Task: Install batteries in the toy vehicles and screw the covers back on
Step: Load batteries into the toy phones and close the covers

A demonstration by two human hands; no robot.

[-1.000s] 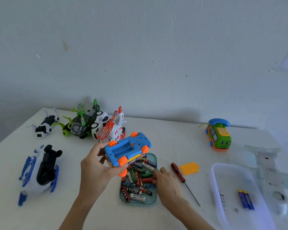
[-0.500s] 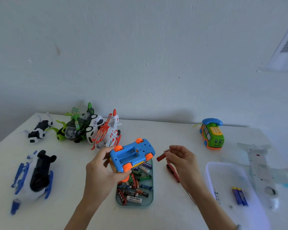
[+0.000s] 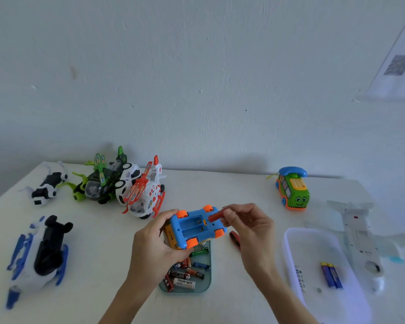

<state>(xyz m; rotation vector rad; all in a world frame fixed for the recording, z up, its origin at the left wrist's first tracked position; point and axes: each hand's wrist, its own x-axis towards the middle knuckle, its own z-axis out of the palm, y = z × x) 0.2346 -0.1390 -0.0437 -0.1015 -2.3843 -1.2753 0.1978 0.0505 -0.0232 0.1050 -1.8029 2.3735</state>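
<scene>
- White worktop (image 3: pixel 220 188) against a pale plastered wall (image 3: pixel 197 78), seen from a head-worn camera looking down at two bare hands.
- At centre, the left hand (image 3: pixel 154 244) has its grip clenched round an upturned blue toy car (image 3: pixel 197 228) with orange wheels, held above the worktop with its open battery bay facing up.
- Just right of the car, the right hand (image 3: pixel 248 225) pinches a red battery (image 3: pixel 216 216) between thumb and fingertips, the battery's tip touching the car's underside at the bay's edge.
- Directly below the car sits a teal tray (image 3: pixel 208 277) of loose batteries (image 3: pixel 185 274).
- Beside the car's right edge, a red-handled screwdriver (image 3: pixel 235 239) lies on the worktop, partly hidden by the right hand.
- Left of the car: a red-and-white toy helicopter (image 3: pixel 145 192), a green toy helicopter (image 3: pixel 98 183), a black-and-white toy (image 3: pixel 47 185) and a blue-and-black toy (image 3: pixel 42 251).
- Right of the car: a green toy telephone car (image 3: pixel 292 188), a clear plastic bin (image 3: pixel 313 244) holding two blue batteries (image 3: pixel 331 274), and a white toy plane (image 3: pixel 360 239).
</scene>
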